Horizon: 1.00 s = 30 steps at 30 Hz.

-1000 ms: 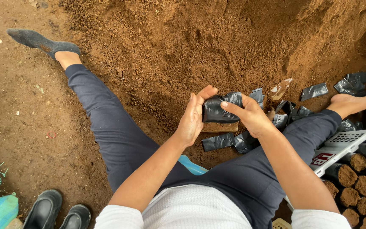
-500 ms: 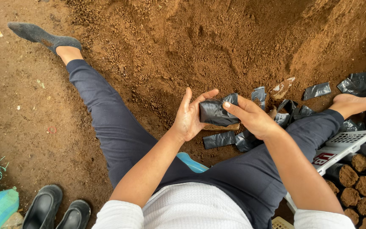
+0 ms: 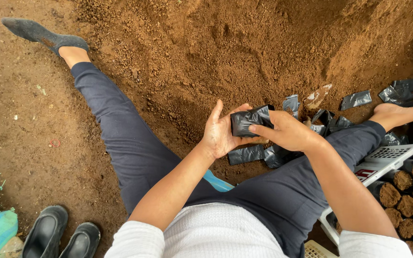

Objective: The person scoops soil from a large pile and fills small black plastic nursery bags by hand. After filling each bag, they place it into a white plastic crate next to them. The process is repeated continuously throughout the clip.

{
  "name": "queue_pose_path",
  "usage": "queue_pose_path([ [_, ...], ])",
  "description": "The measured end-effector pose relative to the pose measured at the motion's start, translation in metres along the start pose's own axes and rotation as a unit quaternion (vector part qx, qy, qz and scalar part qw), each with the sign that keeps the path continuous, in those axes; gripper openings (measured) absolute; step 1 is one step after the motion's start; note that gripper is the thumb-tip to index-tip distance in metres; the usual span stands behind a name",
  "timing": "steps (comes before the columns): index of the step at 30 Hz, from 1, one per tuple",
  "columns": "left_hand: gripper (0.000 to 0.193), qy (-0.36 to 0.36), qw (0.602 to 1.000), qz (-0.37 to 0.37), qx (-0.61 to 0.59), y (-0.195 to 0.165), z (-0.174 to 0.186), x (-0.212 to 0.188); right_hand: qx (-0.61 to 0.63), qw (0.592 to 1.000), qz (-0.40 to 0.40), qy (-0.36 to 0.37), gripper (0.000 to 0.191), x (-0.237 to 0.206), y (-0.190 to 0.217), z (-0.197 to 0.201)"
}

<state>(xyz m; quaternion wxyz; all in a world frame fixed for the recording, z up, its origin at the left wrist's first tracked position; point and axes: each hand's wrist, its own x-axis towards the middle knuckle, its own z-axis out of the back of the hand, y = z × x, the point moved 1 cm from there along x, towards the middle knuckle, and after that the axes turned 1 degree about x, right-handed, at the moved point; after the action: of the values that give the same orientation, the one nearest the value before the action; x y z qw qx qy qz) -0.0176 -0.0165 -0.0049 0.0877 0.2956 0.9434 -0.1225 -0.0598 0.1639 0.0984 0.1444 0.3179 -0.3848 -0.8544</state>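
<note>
Ahead of the hands the soil heap (image 3: 244, 52) lay open, with nothing standing on its slope. Between the spread legs, loose black bags (image 3: 247, 154) covered the ground just under the hands. More bags (image 3: 357, 99) lay scattered at the heap's right foot. The white crate (image 3: 383, 162) of filled bags blocked the right side, touching the right leg (image 3: 311, 172). Bare ground lay open left of the left leg (image 3: 115, 129).

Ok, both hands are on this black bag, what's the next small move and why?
Probably spread the bag's mouth open with the fingers. The black bag looks flat and empty, held between the left hand and right hand just above the loose soil, while the crate holds bags already filled.
</note>
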Motion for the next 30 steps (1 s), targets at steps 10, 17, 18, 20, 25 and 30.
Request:
queue_pose_path([
  [10, 0.057, -0.062, 0.989, 0.087, 0.102, 0.039, 0.050, 0.015, -0.274, 0.896, 0.279, -0.210, 0.020, -0.040, 0.015, -0.034],
  [17, 0.051, -0.136, 0.953, 0.104, 0.249, 0.096, 0.079, 0.035, -0.163, 0.943, 0.181, -0.225, 0.010, -0.071, -0.033, -0.021],
  [18, 0.045, -0.149, 0.930, 0.079, 0.327, 0.099, 0.082, 0.039, -0.155, 0.944, 0.174, -0.233, 0.010, -0.076, -0.040, -0.017],
  [20, 0.036, -0.029, 0.767, -0.016, 0.641, 0.098, 0.086, 0.035, -0.174, 0.941, 0.150, -0.250, 0.011, -0.085, -0.054, -0.013],
  [25, 0.041, 0.211, 0.502, -0.124, 0.830, 0.086, 0.083, 0.059, -0.188, 0.941, 0.105, -0.260, 0.012, -0.089, -0.077, -0.010],
  [30, 0.059, 0.250, 0.416, -0.084, 0.870, 0.049, 0.086, 0.079, -0.157, 0.953, 0.084, -0.245, 0.013, -0.077, -0.086, -0.007],
])
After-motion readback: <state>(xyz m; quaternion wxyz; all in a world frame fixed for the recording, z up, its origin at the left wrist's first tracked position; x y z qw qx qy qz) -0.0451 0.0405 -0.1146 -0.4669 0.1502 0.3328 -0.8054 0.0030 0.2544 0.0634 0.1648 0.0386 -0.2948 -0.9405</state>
